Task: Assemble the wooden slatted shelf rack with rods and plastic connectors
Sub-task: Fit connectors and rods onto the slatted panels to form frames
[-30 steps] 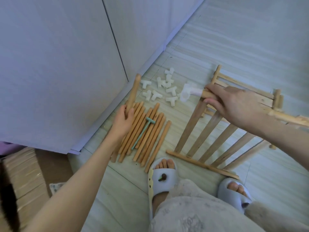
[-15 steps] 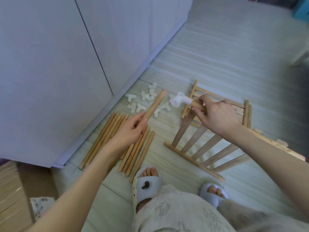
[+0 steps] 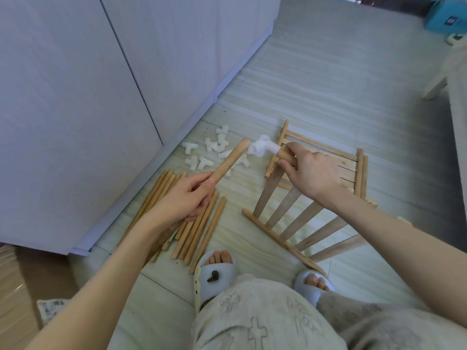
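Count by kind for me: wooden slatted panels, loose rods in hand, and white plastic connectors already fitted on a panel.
Wooden slatted panels: 2 (tilted one, flat one)
Loose round wooden rod in left hand: 1
White plastic connector fitted: 1
Total: 4

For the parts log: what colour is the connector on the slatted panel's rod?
White connector, clearest in the head view.

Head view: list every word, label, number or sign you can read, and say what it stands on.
No text can be read.
Blue box, far right: a small label, too blurred to read.
Trousers: faint printed shapes, one like a cross, no legible letters.
Rods, white connectors: no markings visible.
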The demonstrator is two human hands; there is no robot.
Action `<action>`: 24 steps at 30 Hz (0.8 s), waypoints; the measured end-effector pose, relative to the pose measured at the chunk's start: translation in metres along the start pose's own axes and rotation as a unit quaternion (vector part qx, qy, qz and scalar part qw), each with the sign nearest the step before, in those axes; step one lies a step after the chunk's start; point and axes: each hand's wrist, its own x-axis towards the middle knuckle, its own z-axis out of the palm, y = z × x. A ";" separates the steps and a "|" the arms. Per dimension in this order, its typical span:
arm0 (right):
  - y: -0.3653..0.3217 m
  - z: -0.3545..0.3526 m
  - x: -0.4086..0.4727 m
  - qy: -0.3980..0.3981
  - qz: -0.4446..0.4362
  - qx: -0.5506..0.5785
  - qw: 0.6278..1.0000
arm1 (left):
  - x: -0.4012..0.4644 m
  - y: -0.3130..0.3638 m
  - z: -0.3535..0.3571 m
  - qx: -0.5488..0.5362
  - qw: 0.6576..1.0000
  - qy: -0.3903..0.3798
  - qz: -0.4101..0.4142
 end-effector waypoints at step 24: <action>0.004 -0.001 0.004 0.001 0.061 -0.019 0.998 | 0.015 0.019 0.000 0.022 0.997 -0.026 -0.069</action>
